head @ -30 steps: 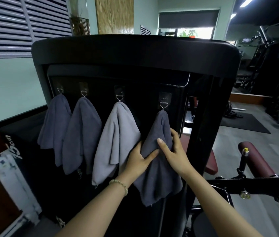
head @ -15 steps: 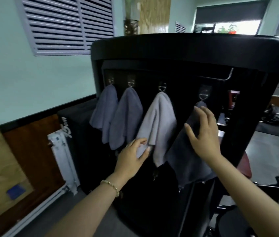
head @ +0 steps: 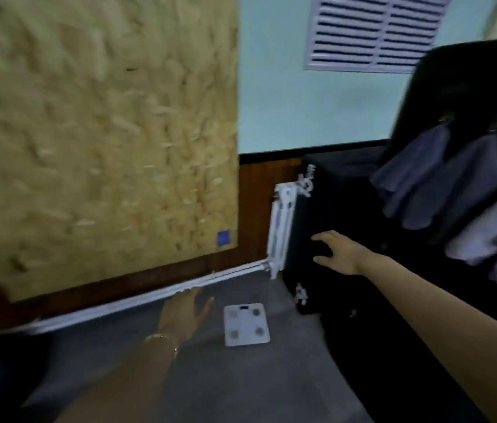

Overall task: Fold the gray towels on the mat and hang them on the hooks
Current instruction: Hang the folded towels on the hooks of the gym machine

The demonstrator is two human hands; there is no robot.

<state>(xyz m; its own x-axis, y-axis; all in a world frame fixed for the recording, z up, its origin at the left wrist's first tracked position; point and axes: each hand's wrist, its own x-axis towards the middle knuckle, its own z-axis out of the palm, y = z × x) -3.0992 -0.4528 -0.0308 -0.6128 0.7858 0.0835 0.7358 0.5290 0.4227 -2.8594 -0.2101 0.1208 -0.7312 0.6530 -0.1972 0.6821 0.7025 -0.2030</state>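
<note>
Motion blur smears the whole view. The gray towels (head: 421, 175) at far right run off the right edge; their hooks (head: 447, 119) are dark smudges, shape unreadable.

Gym, black padded machine (head: 469, 87) hung with gray towels (head: 454, 184), body scale (head: 246, 324) on floor (head: 241, 386)

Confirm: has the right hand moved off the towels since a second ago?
Yes. The right hand is now left of the hanging towels, touching none, holding nothing.
</note>
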